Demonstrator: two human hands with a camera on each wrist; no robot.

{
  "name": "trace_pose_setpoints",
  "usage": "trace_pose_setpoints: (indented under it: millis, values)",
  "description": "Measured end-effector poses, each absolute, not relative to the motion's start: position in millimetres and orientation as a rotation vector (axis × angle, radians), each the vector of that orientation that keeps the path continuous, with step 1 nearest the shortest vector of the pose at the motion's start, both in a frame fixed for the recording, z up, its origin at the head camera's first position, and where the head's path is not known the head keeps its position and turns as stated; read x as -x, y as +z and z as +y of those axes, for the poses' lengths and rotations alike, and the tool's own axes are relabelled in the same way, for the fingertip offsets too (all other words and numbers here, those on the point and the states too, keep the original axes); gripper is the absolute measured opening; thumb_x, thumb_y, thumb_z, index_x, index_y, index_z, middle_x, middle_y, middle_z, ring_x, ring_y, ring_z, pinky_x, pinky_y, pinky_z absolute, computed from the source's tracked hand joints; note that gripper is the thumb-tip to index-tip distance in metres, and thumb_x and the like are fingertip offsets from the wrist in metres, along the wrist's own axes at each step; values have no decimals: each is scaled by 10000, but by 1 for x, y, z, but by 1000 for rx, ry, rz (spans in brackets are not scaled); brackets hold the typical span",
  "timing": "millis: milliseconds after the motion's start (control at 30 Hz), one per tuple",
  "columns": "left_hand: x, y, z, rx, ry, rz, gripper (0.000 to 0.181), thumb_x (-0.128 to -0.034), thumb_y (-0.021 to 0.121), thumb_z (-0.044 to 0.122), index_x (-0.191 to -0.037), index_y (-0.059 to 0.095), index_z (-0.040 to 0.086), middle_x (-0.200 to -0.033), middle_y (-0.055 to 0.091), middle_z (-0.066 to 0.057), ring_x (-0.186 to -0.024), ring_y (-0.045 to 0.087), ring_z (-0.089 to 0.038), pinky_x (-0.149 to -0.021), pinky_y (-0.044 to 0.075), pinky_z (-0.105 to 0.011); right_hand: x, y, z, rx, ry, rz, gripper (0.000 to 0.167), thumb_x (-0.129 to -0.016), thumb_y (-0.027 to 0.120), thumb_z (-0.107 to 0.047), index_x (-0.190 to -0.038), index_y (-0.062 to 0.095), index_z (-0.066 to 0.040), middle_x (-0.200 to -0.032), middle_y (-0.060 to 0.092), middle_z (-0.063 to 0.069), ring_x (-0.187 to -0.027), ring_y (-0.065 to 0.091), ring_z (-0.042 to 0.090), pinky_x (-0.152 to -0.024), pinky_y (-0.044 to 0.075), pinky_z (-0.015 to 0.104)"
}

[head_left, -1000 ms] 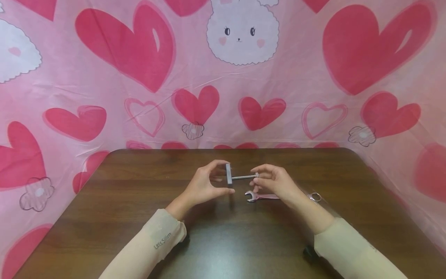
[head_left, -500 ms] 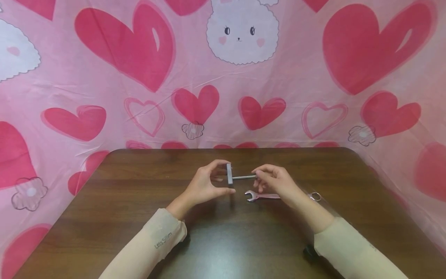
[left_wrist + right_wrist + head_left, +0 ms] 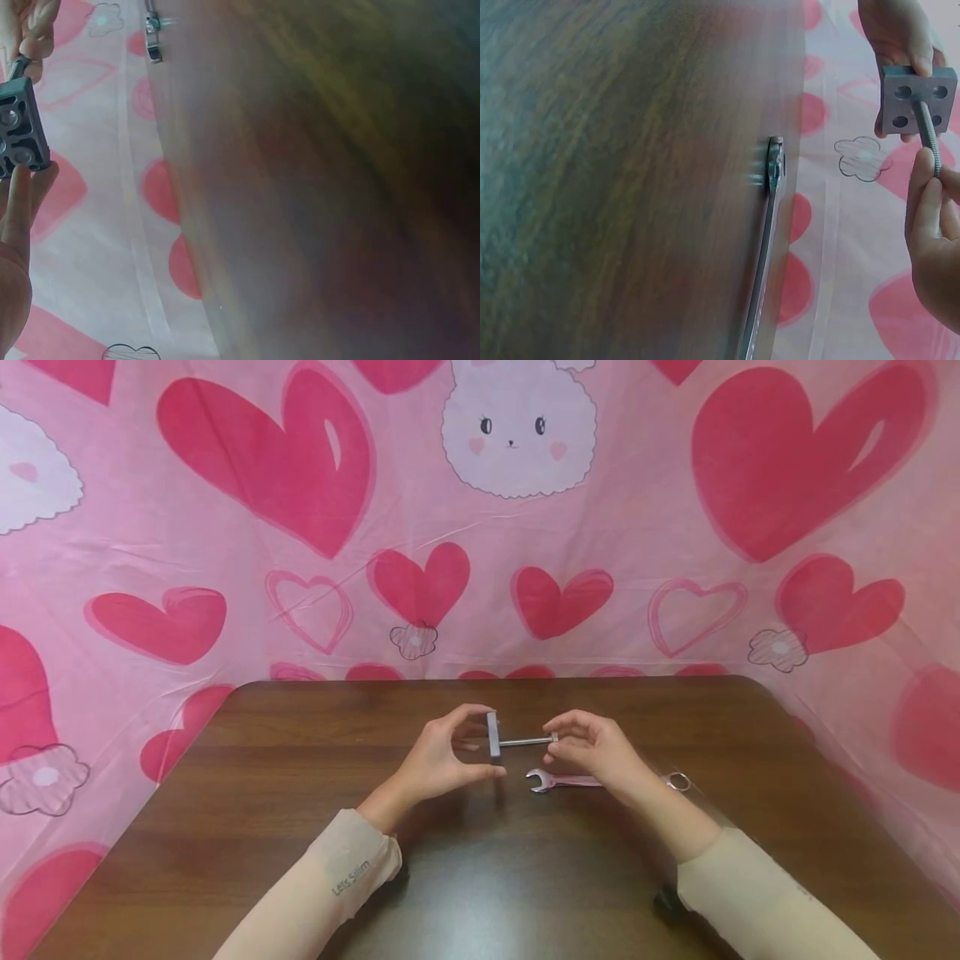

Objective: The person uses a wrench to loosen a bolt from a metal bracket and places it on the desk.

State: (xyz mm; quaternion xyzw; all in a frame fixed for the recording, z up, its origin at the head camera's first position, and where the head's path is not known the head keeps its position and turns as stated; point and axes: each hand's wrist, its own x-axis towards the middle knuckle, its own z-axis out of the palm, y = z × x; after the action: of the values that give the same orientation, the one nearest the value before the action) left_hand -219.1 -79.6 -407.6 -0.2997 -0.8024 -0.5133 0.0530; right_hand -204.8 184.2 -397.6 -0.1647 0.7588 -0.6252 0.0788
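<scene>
My left hand (image 3: 435, 756) holds a square grey plate (image 3: 492, 734) on edge above the table, fingers on its upper edge and thumb at its lower edge. A threaded rod (image 3: 525, 742) sticks out from the plate's middle toward the right. Round holes show in the plate's corners in the right wrist view. At the rod's free end my right hand (image 3: 596, 747) pinches a small nut-like piece (image 3: 554, 737) between thumb and fingers. It is partly covered, so its exact shape is hard to tell.
A pink-handled combination wrench (image 3: 573, 782) lies on the brown wooden table (image 3: 465, 877), its middle hidden behind the right hand. A pink heart-patterned cloth (image 3: 495, 527) hangs behind and beside the table.
The right thumb and fingers rolled over the rod's end, covering the nut-like piece half a second ago, then shifted back so it shows again. The left hand and plate stayed nearly still.
</scene>
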Motion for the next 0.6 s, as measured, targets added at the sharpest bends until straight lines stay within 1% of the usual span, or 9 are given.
trace_pose_setpoints:
  millis: [133,233,400,500,600]
  values:
    - [218,-408,-80,921,-1567,-2433,732,-654,933,144,-1291,572,164,-1170,715,-73,-1034,725,-227,-845,596,-273,205,-399,185,451,-1848,2244,355,-938,676,-124,-1230,573,47,-925,737,117,-749,704,141,-791,612,293]
    - [219,-410,-80,927,-1574,-2431,732,-656,932,138,-1291,570,163,-1183,706,-68,-1046,721,-228,-844,594,-265,205,-400,185,431,-1839,2255,337,-961,654,-170,-1220,588,35,-852,720,62,-694,672,145,-738,606,267]
    - [219,-410,-79,934,-1582,-2416,731,-654,932,132,-1289,571,157,-1182,705,-73,-1047,720,-232,-845,598,-281,205,-401,184,414,-1875,2264,322,-1001,592,-203,-1185,598,61,-789,671,35,-653,620,137,-672,585,255]
    - [218,-409,-79,940,-1579,-2413,731,-656,931,135,-1290,569,159,-1178,709,-74,-1043,721,-233,-854,601,-322,206,-401,184,406,-1885,2282,311,-997,601,-208,-1164,601,54,-784,664,30,-658,613,134,-679,584,256]
    - [218,-409,-79,932,-1576,-2420,729,-658,931,139,-1290,569,167,-1178,711,-69,-1043,722,-232,-857,602,-332,205,-401,183,412,-1879,2323,281,-974,633,-169,-1168,602,32,-870,695,86,-729,654,141,-748,602,287]
